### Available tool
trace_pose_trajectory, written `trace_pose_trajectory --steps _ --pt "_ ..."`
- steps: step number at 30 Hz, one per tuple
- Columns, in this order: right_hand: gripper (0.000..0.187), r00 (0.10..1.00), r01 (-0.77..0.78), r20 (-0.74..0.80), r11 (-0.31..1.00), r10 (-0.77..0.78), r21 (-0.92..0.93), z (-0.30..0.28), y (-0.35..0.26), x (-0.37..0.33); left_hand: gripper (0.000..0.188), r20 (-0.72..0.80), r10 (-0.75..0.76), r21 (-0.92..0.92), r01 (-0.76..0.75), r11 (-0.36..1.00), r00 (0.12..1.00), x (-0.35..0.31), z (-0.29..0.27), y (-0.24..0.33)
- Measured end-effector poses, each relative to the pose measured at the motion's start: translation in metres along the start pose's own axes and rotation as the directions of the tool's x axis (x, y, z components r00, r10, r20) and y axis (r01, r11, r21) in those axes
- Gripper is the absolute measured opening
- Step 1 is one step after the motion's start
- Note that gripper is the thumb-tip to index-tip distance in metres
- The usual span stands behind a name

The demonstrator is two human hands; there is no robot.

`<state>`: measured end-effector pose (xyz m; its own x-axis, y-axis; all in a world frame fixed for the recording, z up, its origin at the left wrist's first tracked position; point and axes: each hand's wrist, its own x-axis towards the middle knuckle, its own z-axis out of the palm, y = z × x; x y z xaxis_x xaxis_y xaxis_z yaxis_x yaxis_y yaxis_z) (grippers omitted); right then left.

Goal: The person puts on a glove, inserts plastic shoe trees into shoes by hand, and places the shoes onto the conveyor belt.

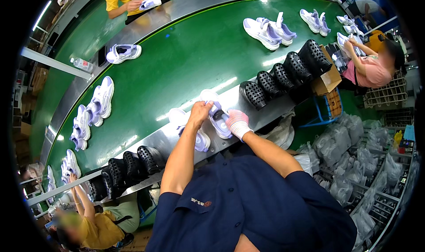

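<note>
- Head view: white-and-lilac shoe (220,122) held over the near metal edge of the green-topped bench (186,61), toe pointing away from the wearer.
- Left hand (200,112), bare: thumb and fingers pinch the upper near the tongue.
- Right hand (239,123), in a pink-and-white striped glove: touches the collar side; fingertips partly hidden, cannot tell whether they pinch or only press.
- Second shoe (202,141) just beside, left of the held one, partly behind the left forearm; neither hand appears to work on it.
- Progress (judgement): held shoe mid-handling, its opening uncovered; adjusting the upper seems unfinished. Second shoe's stage unclear.
- Further along: shoe pair (268,32) on the far right of the bench, one strap upright, so probably unfastened.
- Black perforated forms (297,68) lined up at the near edge, outside both hands' grip.
</note>
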<state>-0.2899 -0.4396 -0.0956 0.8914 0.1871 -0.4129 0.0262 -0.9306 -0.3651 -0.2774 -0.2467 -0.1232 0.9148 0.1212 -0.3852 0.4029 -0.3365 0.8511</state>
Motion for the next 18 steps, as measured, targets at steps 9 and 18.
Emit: trace_pose_trajectory --steps 9,18 --pt "0.021 0.999 -0.015 -0.028 1.000 0.016 0.026 -0.001 0.010 0.006 0.042 0.098 -0.135 -0.151 0.149 0.977 0.986 0.006 0.005 0.014" --pt "0.035 1.000 0.022 0.003 1.000 -0.021 -0.016 -0.016 0.020 0.011 0.041 0.269 -0.242 -0.323 0.325 0.889 0.932 -0.003 -0.001 0.028"
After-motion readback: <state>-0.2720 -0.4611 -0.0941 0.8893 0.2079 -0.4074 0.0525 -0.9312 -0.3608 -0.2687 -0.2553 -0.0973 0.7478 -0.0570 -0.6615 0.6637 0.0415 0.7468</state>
